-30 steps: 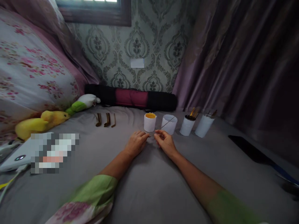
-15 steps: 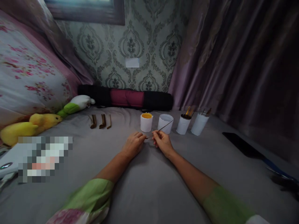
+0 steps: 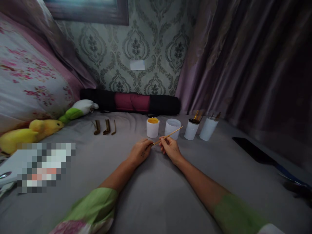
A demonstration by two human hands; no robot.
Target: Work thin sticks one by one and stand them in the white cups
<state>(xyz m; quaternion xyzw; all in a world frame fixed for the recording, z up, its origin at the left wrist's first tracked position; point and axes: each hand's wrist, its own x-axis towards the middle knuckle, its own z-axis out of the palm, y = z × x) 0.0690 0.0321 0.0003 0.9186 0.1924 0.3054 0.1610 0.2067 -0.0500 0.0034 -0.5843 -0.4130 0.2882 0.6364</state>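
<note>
A thin, light-brown stick that looks like a paintbrush point(image 3: 174, 132) slants up to the right between my hands. My right hand point(image 3: 171, 149) pinches it near its middle, the thin end sticking out beyond the fingers. My left hand point(image 3: 141, 151) is closed at its lower left end, hiding the tip; a small shiny spot shows there. Just beyond my hands stand a white cup point(image 3: 152, 130) with yellow contents and a wider whitish cup point(image 3: 170, 132), partly behind the stick. Farther right are a white cup with a dark rim point(image 3: 190, 130) and a taller white cup point(image 3: 208, 130), both holding thin sticks.
Small bundles of bent brown sticks point(image 3: 106, 127) lie at the left on a grey sheet point(image 3: 156, 195). Soft toys point(image 3: 46, 126) and a blurred-out flat item point(image 3: 46, 165) are farther left. A black and maroon roll point(image 3: 131, 102) lies along the wall. A dark flat object point(image 3: 253, 151) rests at the right.
The stick has turned from dark to light brown in the light, and its free end has shifted slightly right. My left hand has rolled a little. The cups stay put.
</note>
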